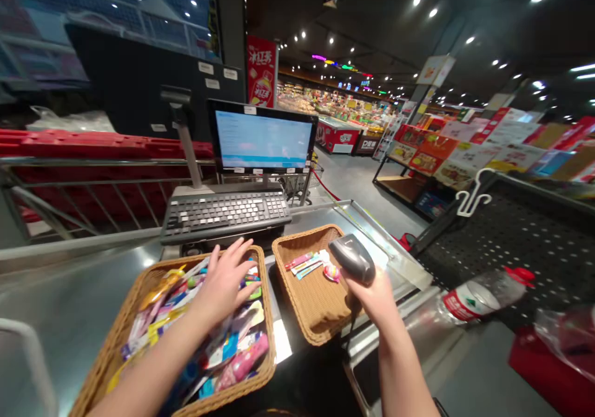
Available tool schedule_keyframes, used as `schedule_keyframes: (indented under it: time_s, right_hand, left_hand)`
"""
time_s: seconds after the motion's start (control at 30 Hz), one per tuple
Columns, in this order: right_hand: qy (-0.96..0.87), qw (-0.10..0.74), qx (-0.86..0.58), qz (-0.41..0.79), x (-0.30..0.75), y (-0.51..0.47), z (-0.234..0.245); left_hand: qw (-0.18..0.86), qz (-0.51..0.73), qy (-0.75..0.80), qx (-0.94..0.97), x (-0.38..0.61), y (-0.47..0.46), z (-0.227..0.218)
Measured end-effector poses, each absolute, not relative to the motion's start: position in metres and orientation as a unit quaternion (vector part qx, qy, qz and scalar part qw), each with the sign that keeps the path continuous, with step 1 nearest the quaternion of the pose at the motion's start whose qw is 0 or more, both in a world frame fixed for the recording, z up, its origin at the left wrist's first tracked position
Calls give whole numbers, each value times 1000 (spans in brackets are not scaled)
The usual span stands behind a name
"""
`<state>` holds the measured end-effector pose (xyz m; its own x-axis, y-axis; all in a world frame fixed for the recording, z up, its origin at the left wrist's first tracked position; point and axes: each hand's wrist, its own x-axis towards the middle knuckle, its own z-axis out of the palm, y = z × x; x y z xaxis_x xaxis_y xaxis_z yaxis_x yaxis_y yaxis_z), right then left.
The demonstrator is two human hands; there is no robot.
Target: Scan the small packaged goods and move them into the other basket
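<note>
Left forearm over basket, right fingers gripping scanner, 冰红茶 banner

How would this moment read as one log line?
left hand: open over filled left basket; right hand: holding scanner over right basket; right basket: few small items; screen: lit

Both forearms are bare and enter from the near side, set well apart. The left forearm runs obliquely toward the far right. The left hand is palm down, its back exposed, fingers spread and slightly bent, thumb extended to the right; no grip is evident. The right forearm stands steeper, leaning to the far left. The right hand is closed in a grip; its fingers are largely hidden.
</note>
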<state>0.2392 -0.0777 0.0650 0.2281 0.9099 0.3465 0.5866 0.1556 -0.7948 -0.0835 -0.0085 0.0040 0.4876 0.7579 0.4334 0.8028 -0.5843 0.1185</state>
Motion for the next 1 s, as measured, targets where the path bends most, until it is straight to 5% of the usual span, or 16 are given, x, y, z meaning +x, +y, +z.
schedule_keyframes:
  time_s: [0.57, 1.0]
  right_hand:
    - [-559, 508, -628, 184, 361, -53, 57]
    - [-538, 522, -628, 210, 394, -33, 38]
  left_hand:
    - [-33, -5, -220, -975, 180, 101, -84]
    - [-15, 10, -331, -944, 234, 95, -141]
